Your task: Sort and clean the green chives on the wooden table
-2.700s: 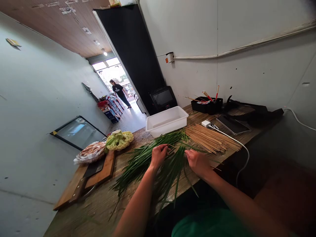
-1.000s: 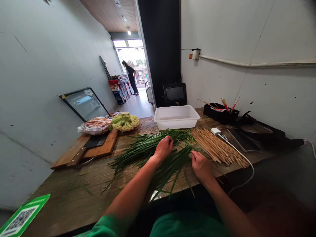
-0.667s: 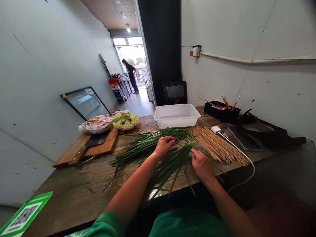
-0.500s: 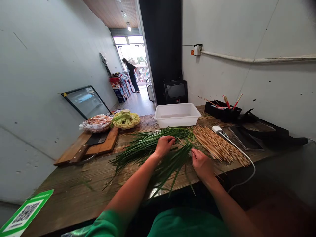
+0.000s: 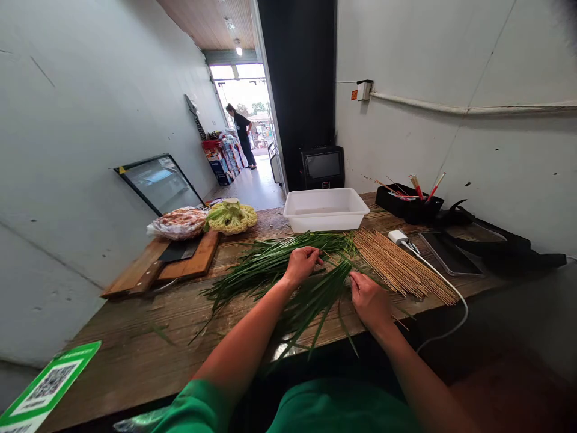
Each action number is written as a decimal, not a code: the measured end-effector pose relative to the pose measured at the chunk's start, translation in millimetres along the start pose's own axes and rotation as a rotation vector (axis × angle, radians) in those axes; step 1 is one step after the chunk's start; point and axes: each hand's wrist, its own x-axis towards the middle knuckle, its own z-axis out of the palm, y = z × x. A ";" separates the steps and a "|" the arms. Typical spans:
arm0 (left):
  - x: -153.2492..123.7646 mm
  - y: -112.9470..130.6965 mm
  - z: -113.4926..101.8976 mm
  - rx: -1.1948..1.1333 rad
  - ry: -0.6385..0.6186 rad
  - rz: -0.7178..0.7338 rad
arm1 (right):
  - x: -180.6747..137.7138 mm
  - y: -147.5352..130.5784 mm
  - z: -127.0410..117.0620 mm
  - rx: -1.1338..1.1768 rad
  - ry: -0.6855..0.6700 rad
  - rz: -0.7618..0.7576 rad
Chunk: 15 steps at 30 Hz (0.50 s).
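Observation:
My left hand [image 5: 303,264] is pinched above the green chives, with a thin tan tip like a bamboo skewer's showing at its fingertips. Lower and to the right, my right hand [image 5: 369,297] has thumb and fingers closed on the gathered end of a small bunch of garlic chives [image 5: 318,294]. The long leaves of that bunch fan out toward the table's front edge. Behind my left hand lies a larger pile of chives [image 5: 261,258]. Loose bamboo skewers [image 5: 401,264] are spread on the table to the right of both hands.
Beyond the chives stands a white plastic tub [image 5: 327,219]. To the left, a cauliflower [image 5: 232,218] and a bagged food item [image 5: 178,222] sit by a cutting board [image 5: 202,258] with a cleaver [image 5: 180,249]. A white charger [image 5: 397,237], its cable and a tablet [image 5: 451,254] lie right.
The view has shifted slightly. Both hands keep nearly the same places and grips, with only a slight change in the left fingers. The person in the doorway has moved a little.

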 end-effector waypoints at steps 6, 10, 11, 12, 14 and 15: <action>-1.0 2.8 -0.2 -0.037 -0.021 -0.020 | 0.1 1.4 1.8 0.037 0.029 -0.019; -0.9 3.2 0.5 -0.039 -0.012 -0.020 | 0.0 3.1 3.8 0.045 0.033 -0.018; -0.9 3.0 0.6 -0.038 -0.012 -0.019 | 0.0 3.4 4.1 0.045 0.033 -0.018; -0.8 2.8 0.7 -0.038 -0.013 -0.017 | -0.1 3.6 4.3 0.045 0.032 -0.020; -0.8 2.4 0.7 -0.031 -0.018 -0.010 | 0.0 3.5 4.3 0.039 0.029 -0.021; -0.8 2.4 0.5 -0.021 -0.017 -0.003 | 0.0 3.3 4.1 0.033 0.028 -0.021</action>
